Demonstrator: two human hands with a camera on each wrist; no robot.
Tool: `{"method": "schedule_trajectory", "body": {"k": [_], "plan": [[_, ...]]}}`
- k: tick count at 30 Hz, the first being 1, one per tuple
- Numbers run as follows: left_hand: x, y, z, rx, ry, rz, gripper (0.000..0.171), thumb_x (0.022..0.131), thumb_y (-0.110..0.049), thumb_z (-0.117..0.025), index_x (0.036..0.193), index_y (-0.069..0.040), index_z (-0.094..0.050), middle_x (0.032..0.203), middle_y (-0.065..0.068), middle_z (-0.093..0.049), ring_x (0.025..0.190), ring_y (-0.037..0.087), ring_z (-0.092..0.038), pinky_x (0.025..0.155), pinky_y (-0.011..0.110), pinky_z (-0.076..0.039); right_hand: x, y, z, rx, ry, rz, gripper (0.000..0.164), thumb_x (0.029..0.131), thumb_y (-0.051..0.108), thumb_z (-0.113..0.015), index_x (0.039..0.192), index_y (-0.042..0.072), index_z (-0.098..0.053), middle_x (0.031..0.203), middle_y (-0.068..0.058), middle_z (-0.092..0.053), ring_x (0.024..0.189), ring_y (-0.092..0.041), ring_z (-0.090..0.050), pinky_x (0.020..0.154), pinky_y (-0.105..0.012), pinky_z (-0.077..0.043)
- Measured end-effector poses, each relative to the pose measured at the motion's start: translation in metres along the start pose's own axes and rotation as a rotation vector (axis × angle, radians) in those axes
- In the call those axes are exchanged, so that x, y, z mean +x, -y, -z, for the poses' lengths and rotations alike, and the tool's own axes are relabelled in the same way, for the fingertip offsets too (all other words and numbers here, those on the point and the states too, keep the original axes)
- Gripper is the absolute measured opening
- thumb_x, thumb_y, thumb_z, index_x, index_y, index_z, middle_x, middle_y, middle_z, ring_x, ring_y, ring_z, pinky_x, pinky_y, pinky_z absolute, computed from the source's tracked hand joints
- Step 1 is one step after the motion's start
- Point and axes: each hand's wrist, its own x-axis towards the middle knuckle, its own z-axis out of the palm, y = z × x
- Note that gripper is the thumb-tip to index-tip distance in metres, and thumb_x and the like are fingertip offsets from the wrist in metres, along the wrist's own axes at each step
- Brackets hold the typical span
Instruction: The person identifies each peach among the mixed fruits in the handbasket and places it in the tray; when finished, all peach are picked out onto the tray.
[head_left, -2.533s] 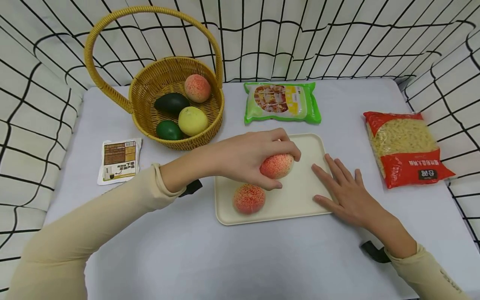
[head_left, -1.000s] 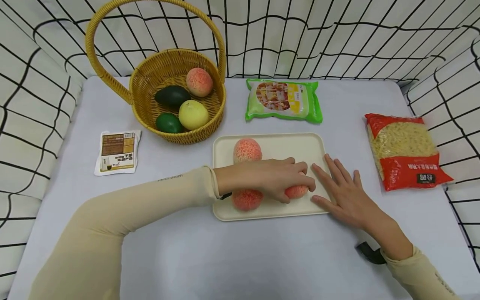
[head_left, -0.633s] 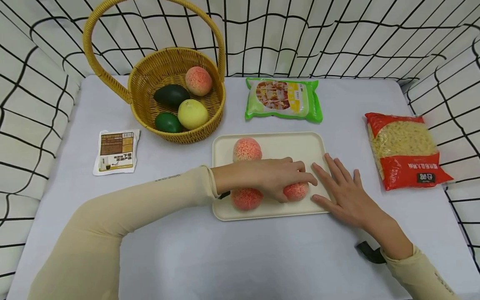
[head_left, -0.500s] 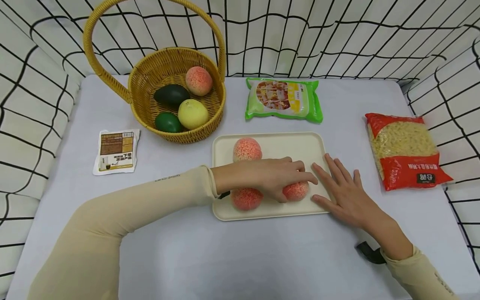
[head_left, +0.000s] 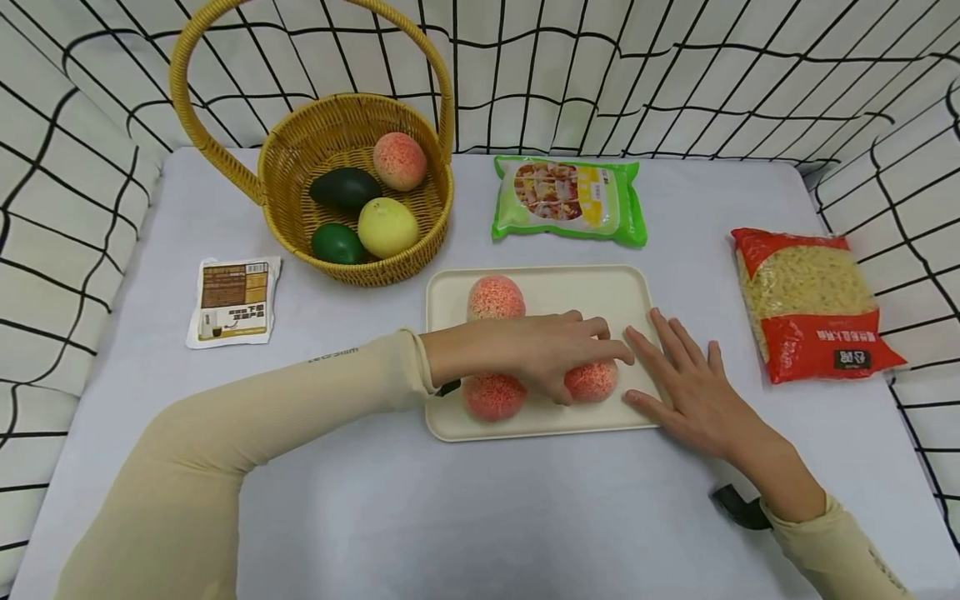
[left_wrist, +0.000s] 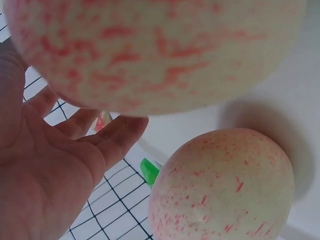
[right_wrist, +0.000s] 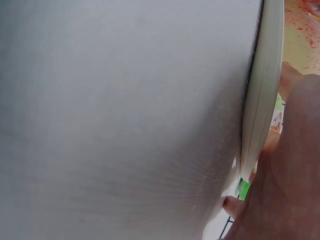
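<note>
Three pink-speckled peaches are on the cream tray [head_left: 540, 425]. My left hand [head_left: 543, 346] reaches across it, thumb and bent fingers around the right-hand peach [head_left: 591, 382], which sits on the tray. Under my left wrist lies the front-left peach [head_left: 493, 397], large at the top of the left wrist view; the back-left peach [head_left: 495, 298] is just behind the wrist. Spread flat at the tray's right edge, my right hand [head_left: 690, 396] touches the rim with its fingertips and holds nothing. The right wrist view shows part of this hand beside the tray's side wall [right_wrist: 265, 95].
Behind left stands a handled wicker basket [head_left: 285, 225] with another peach, a yellow fruit and two dark green ones. Around the tray lie a green food bag [head_left: 566, 200], a red pasta bag [head_left: 813, 308] and a small white packet [head_left: 234, 302]. Black wire mesh encloses the white table.
My left hand has carried a peach from the tray's middle to its right half and lowered it. Its fingers have since loosened slightly. The right hand has stayed at the tray edge.
</note>
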Motion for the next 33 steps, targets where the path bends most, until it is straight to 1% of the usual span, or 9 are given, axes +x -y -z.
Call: {"method": "schedule_trajectory", "body": {"k": [4,9,12,17,22,25,30,32,33], "plan": [[-0.001,0.001,0.004,-0.021,-0.013,0.003,0.077,0.096,-0.028,-0.079,0.162,-0.029,-0.039,0.16,0.004,-0.046,0.138,0.027,-0.051,0.114,0.04,-0.049,0.0,0.0,0.0,0.002,-0.002,0.001,0.088,0.101,0.056,-0.061,0.172,0.036,-0.013,0.182,-0.006,0.005,0.167,-0.043,-0.004,0.117,-0.089,-0.008],[-0.004,0.003,0.011,-0.062,-0.022,0.005,0.074,0.095,-0.032,-0.08,0.159,-0.028,-0.044,0.159,0.005,-0.047,0.139,0.028,-0.051,0.114,0.042,-0.049,0.0,0.0,0.0,0.005,-0.004,-0.002,0.088,0.101,0.056,-0.061,0.172,0.035,-0.014,0.182,-0.006,0.004,0.167,-0.044,-0.004,0.117,-0.089,-0.008],[-0.007,0.006,0.016,-0.081,-0.029,0.004,0.073,0.094,-0.033,-0.08,0.158,-0.027,-0.046,0.158,0.004,-0.047,0.139,0.026,-0.051,0.114,0.041,-0.048,0.0,0.0,0.0,0.008,-0.005,-0.002,0.088,0.101,0.057,-0.061,0.172,0.036,-0.013,0.183,-0.006,0.004,0.167,-0.044,-0.004,0.117,-0.089,-0.008],[-0.015,0.012,0.028,-0.102,-0.075,0.007,0.072,0.094,-0.031,-0.08,0.158,-0.028,-0.048,0.16,0.002,-0.045,0.142,0.022,-0.048,0.118,0.04,-0.045,0.001,0.0,0.0,0.013,-0.005,-0.004,0.088,0.101,0.057,-0.061,0.172,0.039,-0.011,0.182,-0.006,0.005,0.166,-0.045,-0.005,0.117,-0.09,-0.007],[-0.026,0.021,0.044,-0.109,-0.143,0.008,0.066,0.095,-0.031,-0.079,0.155,-0.026,-0.05,0.159,0.004,-0.046,0.144,0.022,-0.05,0.121,0.041,-0.042,0.001,0.0,0.0,0.016,0.005,-0.009,0.088,0.1,0.057,-0.061,0.172,0.036,-0.014,0.182,-0.008,0.004,0.166,-0.047,-0.005,0.117,-0.09,-0.007],[-0.035,0.027,0.053,-0.124,-0.185,0.024,0.066,0.096,-0.033,-0.079,0.155,-0.026,-0.051,0.159,0.003,-0.046,0.145,0.021,-0.05,0.122,0.041,-0.042,0.002,0.0,0.0,0.024,0.006,-0.009,0.089,0.1,0.058,-0.061,0.172,0.035,-0.014,0.182,-0.007,0.004,0.166,-0.047,-0.005,0.117,-0.089,-0.007],[-0.053,0.04,0.069,-0.162,-0.254,0.067,0.067,0.096,-0.035,-0.078,0.156,-0.024,-0.049,0.164,0.001,-0.044,0.154,0.022,-0.041,0.126,0.047,-0.038,0.001,0.0,-0.001,0.026,-0.005,-0.004,0.089,0.1,0.057,-0.062,0.172,0.035,-0.015,0.182,-0.007,0.003,0.166,-0.046,-0.006,0.117,-0.089,-0.007],[-0.062,0.047,0.075,-0.184,-0.285,0.077,0.069,0.096,-0.035,-0.077,0.157,-0.023,-0.048,0.165,0.001,-0.044,0.156,0.023,-0.039,0.128,0.049,-0.036,0.001,0.001,-0.001,0.024,-0.01,-0.002,0.089,0.1,0.057,-0.062,0.172,0.034,-0.015,0.182,-0.008,0.003,0.166,-0.046,-0.006,0.117,-0.089,-0.008],[-0.066,0.051,0.077,-0.198,-0.301,0.079,0.07,0.096,-0.035,-0.077,0.157,-0.022,-0.048,0.165,0.0,-0.045,0.155,0.022,-0.04,0.127,0.049,-0.036,0.0,0.001,-0.001,0.023,-0.013,-0.001,0.089,0.1,0.056,-0.062,0.172,0.034,-0.016,0.182,-0.008,0.002,0.166,-0.046,-0.007,0.117,-0.089,-0.008]]}}
